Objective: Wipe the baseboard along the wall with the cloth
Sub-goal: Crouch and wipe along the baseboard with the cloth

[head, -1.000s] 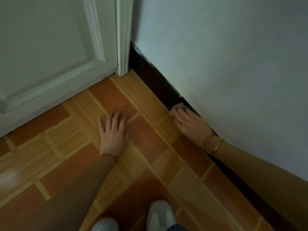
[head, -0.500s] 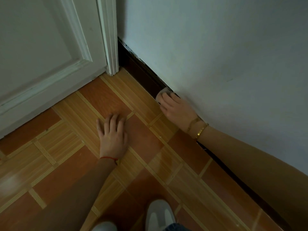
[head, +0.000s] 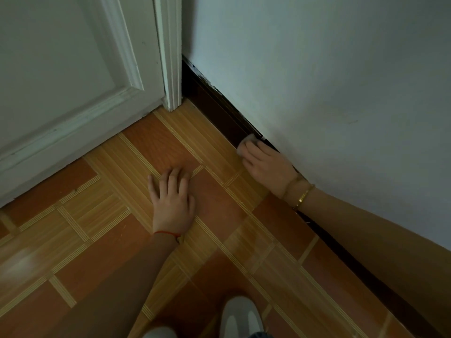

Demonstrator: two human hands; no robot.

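A dark brown baseboard (head: 214, 106) runs along the foot of the pale wall (head: 317, 81), from the door frame down to the lower right. My right hand (head: 268, 167) presses a small white cloth (head: 246, 143) against the baseboard, fingers curled over it; only the cloth's front edge shows. My left hand (head: 172, 198) lies flat on the tiled floor, fingers spread, holding nothing.
A white panelled door (head: 61, 81) and its frame (head: 170, 57) close the corner at the upper left. Orange and wood-pattern floor tiles (head: 97, 215) fill the rest. Two light shoes (head: 240, 318) show at the bottom edge.
My right hand has slid the cloth along the baseboard toward the door corner. My left hand has stayed flat on the floor.
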